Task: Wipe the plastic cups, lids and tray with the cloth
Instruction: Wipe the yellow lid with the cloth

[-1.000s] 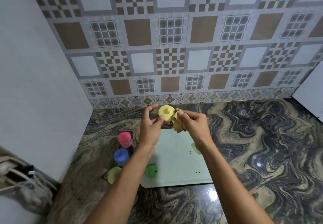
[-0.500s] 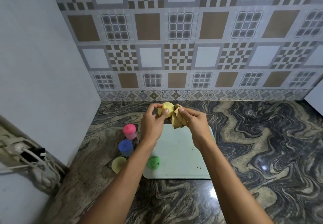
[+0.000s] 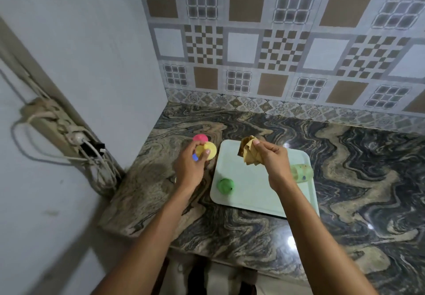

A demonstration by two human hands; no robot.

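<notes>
Green cup [image 3: 225,186] on tray [image 3: 249,201], front-left. L hand [image 3: 190,169] pinches yellow lid [image 3: 208,152] off tray's left side; R hand [image 3: 273,159] clutches bunched cloth [image 3: 248,153] over tray, apart from lid. Prob. lid set-down step; next needs free spot nr pink cup [image 3: 200,138].

Blue cup [image 3: 195,157] mostly behind left hand [image 3: 189,168]
</notes>
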